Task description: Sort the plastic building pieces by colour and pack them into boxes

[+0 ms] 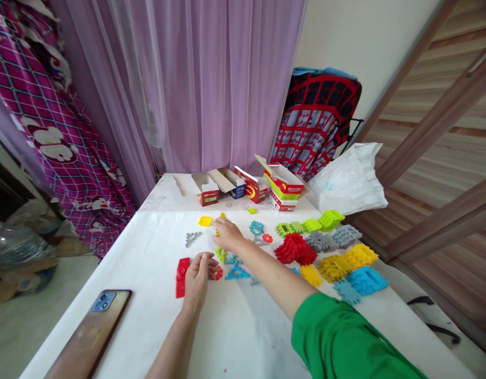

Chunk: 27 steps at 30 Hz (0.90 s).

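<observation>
Head; yellow piece (205, 221) beside right fingers (218, 223); left fingers (206, 258) curled; both pinches unclear

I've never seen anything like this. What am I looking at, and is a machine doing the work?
No machine here: these are a person's bare hands, seen by a camera worn on the head, looking forward and down. On the white-covered table lie toothed pieces in heaps grouped by colour, with a phone at the near left and open boxes at the back. The right hand is beside a flat yellow piece; the left hand is between a red block and a red round piece. Whether either holds anything, I can't tell.
</observation>
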Motion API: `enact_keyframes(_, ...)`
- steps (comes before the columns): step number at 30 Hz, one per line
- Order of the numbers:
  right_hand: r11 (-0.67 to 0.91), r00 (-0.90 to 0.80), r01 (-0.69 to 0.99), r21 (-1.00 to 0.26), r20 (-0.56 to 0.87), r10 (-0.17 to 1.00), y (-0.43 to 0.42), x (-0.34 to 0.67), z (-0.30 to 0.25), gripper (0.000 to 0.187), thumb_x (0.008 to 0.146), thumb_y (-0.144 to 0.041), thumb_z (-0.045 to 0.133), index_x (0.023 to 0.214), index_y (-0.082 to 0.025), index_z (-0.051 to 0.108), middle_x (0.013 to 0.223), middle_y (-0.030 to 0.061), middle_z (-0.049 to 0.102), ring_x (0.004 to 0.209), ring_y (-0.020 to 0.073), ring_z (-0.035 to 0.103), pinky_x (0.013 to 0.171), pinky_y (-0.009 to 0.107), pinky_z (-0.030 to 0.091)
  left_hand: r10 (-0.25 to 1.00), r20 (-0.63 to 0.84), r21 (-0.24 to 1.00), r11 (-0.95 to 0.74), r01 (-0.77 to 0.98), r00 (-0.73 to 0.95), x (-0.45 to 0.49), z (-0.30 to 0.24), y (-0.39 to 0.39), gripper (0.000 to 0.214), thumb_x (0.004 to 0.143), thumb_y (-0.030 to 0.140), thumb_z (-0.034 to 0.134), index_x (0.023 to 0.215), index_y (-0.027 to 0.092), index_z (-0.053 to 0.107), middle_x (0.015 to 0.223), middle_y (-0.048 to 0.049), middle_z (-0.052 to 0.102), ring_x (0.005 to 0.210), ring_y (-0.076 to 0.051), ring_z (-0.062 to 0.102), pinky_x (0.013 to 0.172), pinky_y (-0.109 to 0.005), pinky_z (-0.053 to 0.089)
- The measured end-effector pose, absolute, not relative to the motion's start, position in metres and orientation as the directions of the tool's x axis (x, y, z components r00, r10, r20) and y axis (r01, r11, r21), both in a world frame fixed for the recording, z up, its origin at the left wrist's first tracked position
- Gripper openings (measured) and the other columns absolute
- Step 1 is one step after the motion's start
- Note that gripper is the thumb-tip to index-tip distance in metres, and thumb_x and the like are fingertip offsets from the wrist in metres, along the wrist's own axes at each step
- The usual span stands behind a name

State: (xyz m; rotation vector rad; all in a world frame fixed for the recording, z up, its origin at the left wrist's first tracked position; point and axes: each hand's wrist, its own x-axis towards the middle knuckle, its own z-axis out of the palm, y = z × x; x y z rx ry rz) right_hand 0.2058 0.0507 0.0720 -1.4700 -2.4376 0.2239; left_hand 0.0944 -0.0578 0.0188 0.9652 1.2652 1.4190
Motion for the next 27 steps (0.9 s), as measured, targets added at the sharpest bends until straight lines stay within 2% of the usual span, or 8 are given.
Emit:
enact_keyframes(4, 0.437, -0.437, 0.879, -0.189, 0.047, 0.898, 0.087, 0.173, 0.067, 0.044, 0.085, -0.028, 0.056, 0.128, -0.018, 0.053, 0.133, 0.0126, 0.056, 0.12, 0.0275, 0.052, 0.096, 0.042, 0.042, 0.973, -0.047, 0.987, 0.01, -0.16, -0.226, 0.094, 0.018, -0.057, 0.056, 0.076, 0.071, 0.053, 0.089, 0.017, 0.062, 0.07, -0.0034, 0.066, 0.057, -0.015, 0.061, 0.05, -0.026, 0.048)
enact_keyframes(7, 0.431, -0.439, 0.892, -0.14, -0.028, 0.898, 0.107, 0.162, 0.064, 0.034, 0.089, -0.025, 0.051, 0.122, -0.018, 0.058, 0.128, 0.0113, 0.061, 0.118, 0.0273, 0.053, 0.094, 0.041, 0.042, 0.967, -0.056, 0.983, 0.009, -0.185, -0.248, 0.093, 0.018, -0.056, 0.057, 0.076, 0.072, 0.053, 0.087, 0.017, 0.062, 0.068, -0.0031, 0.065, 0.056, -0.015, 0.061, 0.049, -0.027, 0.048)
enact_keyframes(10, 0.439, -0.448, 0.892, -0.109, -0.076, 0.891, 0.117, 0.158, 0.057, 0.027, 0.089, -0.024, 0.053, 0.111, -0.015, 0.065, 0.121, 0.0116, 0.067, 0.113, 0.0264, 0.057, 0.092, 0.039, 0.042, 0.957, -0.066, 0.978, 0.007, -0.208, -0.282, 0.092, 0.017, -0.055, 0.057, 0.076, 0.072, 0.053, 0.088, 0.017, 0.061, 0.068, -0.0027, 0.065, 0.056, -0.015, 0.061, 0.048, -0.026, 0.047)
enact_keyframes(13, 0.446, -0.452, 0.891, -0.083, -0.081, 0.888, 0.119, 0.158, 0.051, 0.027, 0.088, -0.023, 0.056, 0.11, -0.012, 0.067, 0.122, 0.0133, 0.066, 0.113, 0.0261, 0.058, 0.092, 0.038, 0.041, 0.95, -0.071, 0.976, 0.003, -0.219, -0.304, 0.091, 0.016, -0.053, 0.057, 0.076, 0.072, 0.054, 0.087, 0.016, 0.062, 0.067, -0.0023, 0.064, 0.056, -0.016, 0.061, 0.048, -0.026, 0.047)
enact_keyframes(18, 0.459, -0.463, 0.886, -0.068, -0.077, 0.883, 0.116, 0.155, 0.052, 0.03, 0.088, -0.017, 0.052, 0.115, -0.012, 0.066, 0.125, 0.0137, 0.065, 0.117, 0.0242, 0.057, 0.094, 0.037, 0.041, 0.947, -0.072, 0.973, -0.002, -0.229, -0.313, 0.091, 0.012, -0.051, 0.056, 0.076, 0.071, 0.054, 0.087, 0.016, 0.062, 0.067, -0.0022, 0.065, 0.057, -0.015, 0.061, 0.047, -0.026, 0.048)
enact_keyframes(27, 0.436, -0.441, 0.895, -0.09, -0.054, 0.896, 0.09, 0.167, 0.048, 0.033, 0.091, -0.017, 0.043, 0.114, -0.011, 0.066, 0.116, 0.0162, 0.069, 0.111, 0.0254, 0.062, 0.09, 0.039, 0.047, 0.947, -0.054, 0.971, -0.025, -0.24, -0.317, 0.091, 0.015, -0.052, 0.06, 0.073, 0.074, 0.054, 0.084, 0.015, 0.063, 0.064, -0.0035, 0.065, 0.052, -0.016, 0.061, 0.045, -0.026, 0.046)
